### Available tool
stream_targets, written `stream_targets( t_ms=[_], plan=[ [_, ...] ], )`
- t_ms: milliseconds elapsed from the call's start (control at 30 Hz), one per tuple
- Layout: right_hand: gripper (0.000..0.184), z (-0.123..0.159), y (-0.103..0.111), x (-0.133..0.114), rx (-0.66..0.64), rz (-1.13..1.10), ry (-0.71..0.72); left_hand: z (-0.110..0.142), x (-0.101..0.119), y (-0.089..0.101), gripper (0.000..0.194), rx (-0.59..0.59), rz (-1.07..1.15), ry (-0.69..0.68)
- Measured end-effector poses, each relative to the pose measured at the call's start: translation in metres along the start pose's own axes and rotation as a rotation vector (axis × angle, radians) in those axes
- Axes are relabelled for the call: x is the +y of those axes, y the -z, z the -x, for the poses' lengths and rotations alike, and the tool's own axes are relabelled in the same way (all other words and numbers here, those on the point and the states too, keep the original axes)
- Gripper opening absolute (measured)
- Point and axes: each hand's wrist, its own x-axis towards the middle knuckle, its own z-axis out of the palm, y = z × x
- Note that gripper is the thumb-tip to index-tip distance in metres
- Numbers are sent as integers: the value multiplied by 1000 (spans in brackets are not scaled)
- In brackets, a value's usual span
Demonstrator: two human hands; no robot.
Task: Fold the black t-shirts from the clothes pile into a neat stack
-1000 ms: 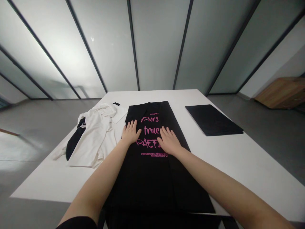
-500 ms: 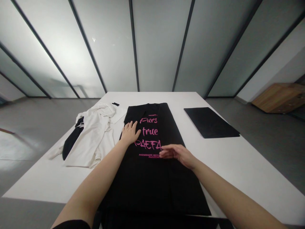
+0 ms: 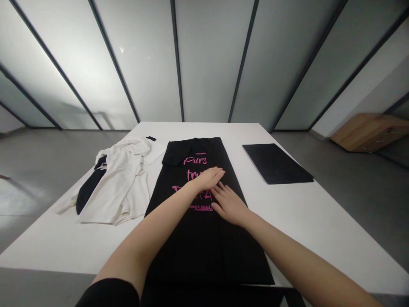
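Table: white table (image 3: 47, 251), crumpled white shirt (image 3: 118, 187) at left.
Shirt: flat black shirt (image 3: 204, 251), pink print reading "Purs", "AWARENESS".
Left hand (image 3: 207, 179): open, flat on print.
Right hand (image 3: 228, 207): open, just beside, gripping nothing.

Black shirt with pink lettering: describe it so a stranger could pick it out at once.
On the long white table, look at the middle: a black shirt lies flat lengthwise. Unlike the crumpled white shirt to its left and the plain black flat piece to its right, it carries bright pink lettering.
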Motion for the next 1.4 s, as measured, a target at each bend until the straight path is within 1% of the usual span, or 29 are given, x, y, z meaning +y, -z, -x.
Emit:
stream_targets(
  t_ms=[33,67,167,233,300,367,433,500,533,633,700,767,833,900,967,1067,1133,1267,1400],
  plan=[
    [71,2,0,-2,-7,18,13,-6,3,-8,60,-37,-36,31],
    [74,4,1,-3,-10,27,28,-11,4,-14,60,-50,-72,63],
    [81,9,3,-4,-25,36,55,-17,1,-24,59,-24,-147,132],
    [83,12,4,-6,-53,43,55,-17,-2,-23,59,-29,-157,138],
    [84,18,5,-11,-85,43,74,-17,-4,-20,60,-61,-157,138],
    [84,25,6,-18,-114,22,123,-17,-4,-17,59,-70,-170,144],
    [83,30,8,-25,-138,-23,190,-18,-5,-17,57,-46,-204,138],
    [80,32,12,-27,-168,-88,253,-18,-6,-17,57,-20,-241,118],
    [75,32,15,-26,-187,-132,282,-19,-7,-18,57,-17,-255,109],
    [53,26,25,-15,-236,-327,337,-22,-13,-17,56,-27,-275,105],
    [48,20,29,-4,-200,-499,322,-24,-17,-14,55,-39,-275,104],
    [47,15,29,7,-88,-637,254,-27,-23,-11,55,-61,-271,84],
    [46,12,24,15,40,-676,181,-30,-29,-8,55,-83,-274,41],
    [45,10,16,19,122,-589,112,-33,-35,-6,54,-91,-289,-4],
    [45,9,6,20,155,-401,25,-36,-41,-5,53,-88,-300,-26],
    [54,8,-6,17,116,-98,-101,-40,-47,-3,52,-94,-296,-30],
    [60,7,-8,13,67,30,-140,-43,-50,-3,52,-109,-291,-29],
    [64,-2,0,14,-19,135,-157,-49,-57,0,53,-128,-289,-28],
    [68,-18,11,27,-65,150,-134,-55,-63,5,54,-134,-302,-42]
  ],
)
